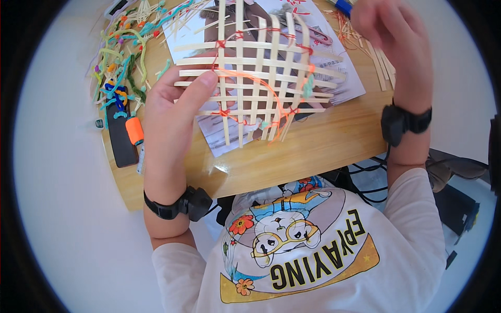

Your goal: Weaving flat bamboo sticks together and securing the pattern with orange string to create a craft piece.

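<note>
A lattice of woven pale bamboo strips (258, 78) is held up over the table, its crossings tied with red thread. My left hand (182, 96) grips its left edge, thumb on top and the other fingers behind the strips. A loose orange thread (266, 83) arcs across the weave, and a mint-green tuft (308, 86) sits on its right side. My right hand (389, 26) is raised at the upper right, apart from the lattice. Its fingers are curled together at the tips; anything between them is too small to make out. A blue object (343, 6) shows just beside those fingertips.
Printed sheets (344, 78) lie beneath the lattice on the wooden table (250, 167). Coloured fuzzy stems and beads (125, 57) heap at the left, near a dark strip (121, 138) and an orange spool (134, 130). Loose bamboo strips (380, 65) lie at the right.
</note>
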Tool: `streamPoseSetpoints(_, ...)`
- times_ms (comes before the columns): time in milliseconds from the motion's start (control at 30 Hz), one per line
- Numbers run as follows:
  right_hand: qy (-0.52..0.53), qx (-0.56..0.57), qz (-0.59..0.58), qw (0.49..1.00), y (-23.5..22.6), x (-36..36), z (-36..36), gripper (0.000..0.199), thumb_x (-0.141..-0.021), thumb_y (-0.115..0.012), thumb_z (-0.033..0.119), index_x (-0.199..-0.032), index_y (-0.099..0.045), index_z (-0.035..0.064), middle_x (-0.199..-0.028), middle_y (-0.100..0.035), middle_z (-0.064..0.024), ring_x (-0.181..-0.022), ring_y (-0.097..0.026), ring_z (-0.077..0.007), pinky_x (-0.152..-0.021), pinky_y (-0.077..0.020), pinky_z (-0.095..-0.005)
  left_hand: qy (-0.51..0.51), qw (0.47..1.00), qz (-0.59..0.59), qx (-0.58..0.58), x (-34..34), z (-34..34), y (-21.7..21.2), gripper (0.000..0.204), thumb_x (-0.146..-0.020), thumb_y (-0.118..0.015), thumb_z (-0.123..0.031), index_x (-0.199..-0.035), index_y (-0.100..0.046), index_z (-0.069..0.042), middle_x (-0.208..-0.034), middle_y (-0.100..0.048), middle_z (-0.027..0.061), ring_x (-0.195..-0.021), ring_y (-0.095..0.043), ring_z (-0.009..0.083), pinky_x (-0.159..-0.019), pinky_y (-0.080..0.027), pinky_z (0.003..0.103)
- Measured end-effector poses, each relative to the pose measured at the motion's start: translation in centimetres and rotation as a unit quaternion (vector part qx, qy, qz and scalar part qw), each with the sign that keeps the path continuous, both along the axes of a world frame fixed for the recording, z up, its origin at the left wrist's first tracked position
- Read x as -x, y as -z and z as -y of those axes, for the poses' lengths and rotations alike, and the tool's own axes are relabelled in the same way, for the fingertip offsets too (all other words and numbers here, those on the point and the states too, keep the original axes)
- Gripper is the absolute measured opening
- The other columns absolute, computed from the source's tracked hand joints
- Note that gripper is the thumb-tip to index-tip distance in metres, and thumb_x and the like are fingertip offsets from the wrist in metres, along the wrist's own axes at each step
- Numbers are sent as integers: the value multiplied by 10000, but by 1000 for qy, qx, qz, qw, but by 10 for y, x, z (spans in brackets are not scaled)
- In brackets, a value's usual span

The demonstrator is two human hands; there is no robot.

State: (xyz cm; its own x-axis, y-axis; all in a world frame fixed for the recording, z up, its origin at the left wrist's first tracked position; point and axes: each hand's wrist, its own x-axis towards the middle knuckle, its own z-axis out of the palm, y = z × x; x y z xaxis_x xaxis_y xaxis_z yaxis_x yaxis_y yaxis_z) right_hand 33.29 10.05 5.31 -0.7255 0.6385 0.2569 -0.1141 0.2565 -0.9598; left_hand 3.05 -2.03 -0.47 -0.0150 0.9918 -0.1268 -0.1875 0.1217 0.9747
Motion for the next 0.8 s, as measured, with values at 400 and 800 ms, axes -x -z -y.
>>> streamPoseSetpoints(400,-93,-50,38,994,63,73,13,478,-905,-673,333,-1264,-605,24,-1151,-675,-100,-1019,-655,-164,-881,-528,-295,56,996,10,-73,1,5,-2,342,-883,-689,-149,-1173,-634,23,-1003,-710,86,-864,-663,116,-791,-513,241)
streamPoseSetpoints(800,-49,148,-13,988,59,66,46,499,-905,-676,330,-1280,-589,12,-1173,-667,-112,-1023,-658,-177,-896,-532,-295,56,994,-71,-64,-3,10,-6,318,-850,-724,-132,-1131,-659,1,-990,-713,77,-839,-671,107,-715,-538,235)
